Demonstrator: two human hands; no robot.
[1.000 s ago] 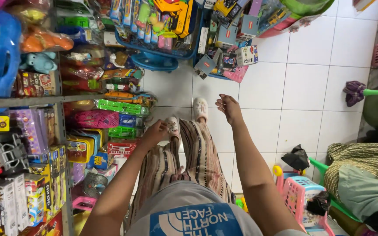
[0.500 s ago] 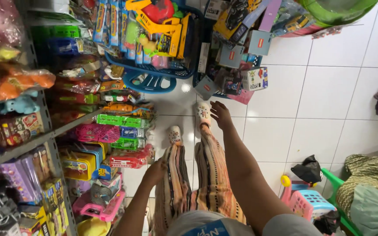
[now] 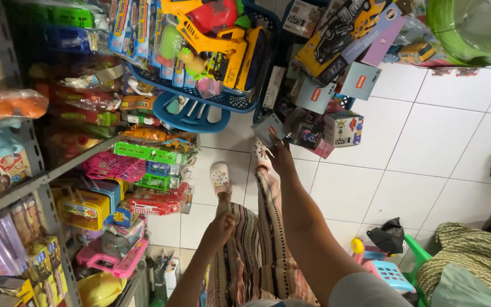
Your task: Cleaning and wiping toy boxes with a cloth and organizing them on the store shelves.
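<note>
Two hands are in view. The right hand (image 3: 280, 154) is extended to about 12 o'clock from the person's body and touches a small grey boxed toy (image 3: 270, 129); the fingers lie against its lower edge, but whether they pinch it or only press on it cannot be told. One such box is at the hand. It is flat and rectangular, grey-blue on the visible face, with its long axis running from about 7 o'clock to 1 o'clock and its upper end tilted toward 1 o'clock. It sits at the lower edge of a pile of boxed toys (image 3: 342, 128), just below and to the right of one blue plastic basket (image 3: 223, 101), which holds one yellow toy excavator (image 3: 217, 40) and several carded packs. The left hand (image 3: 221, 228) rests on the striped trousers (image 3: 257, 256) at about 9 o'clock of the thigh, fingers curled loosely together and holding nothing visible. Two white clogs (image 3: 221, 176) stand on the white tiled floor (image 3: 427, 136), toes toward 12 o'clock. One metal shelf unit (image 3: 46, 176) with packed toys occupies the 9 o'clock side. One green basin (image 3: 473, 28) is at 1 o'clock, and one black bag (image 3: 387, 234) lies at 4 o'clock.
</note>
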